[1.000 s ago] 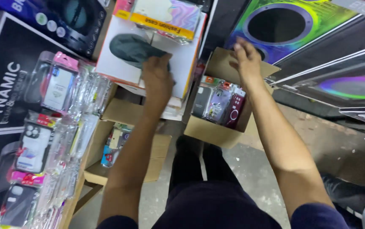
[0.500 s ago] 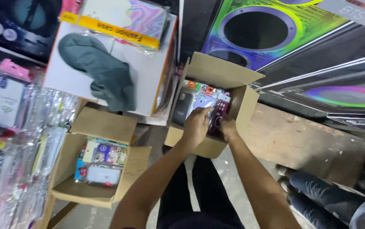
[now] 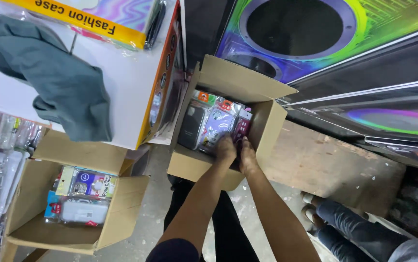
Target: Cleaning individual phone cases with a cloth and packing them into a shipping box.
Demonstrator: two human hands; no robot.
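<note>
Grey concrete floor (image 3: pixel 155 213) beneath cardboard boxes (image 3: pixel 228 77), wooden pallet (image 3: pixel 335 170).

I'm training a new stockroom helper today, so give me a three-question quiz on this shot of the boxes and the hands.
1. True or false: both hands are inside the open cardboard box of packaged phone cases.
2. Multiple choice: the grey-green cloth lies on (A) the floor, (B) a white carton, (C) the second cardboard box.
3. Fill in: the second cardboard box, holding more packaged items, sits to the person's ____ side.

Key:
1. True. The left hand and right hand are close together at the packs in the box's near end.
2. B
3. left
</note>
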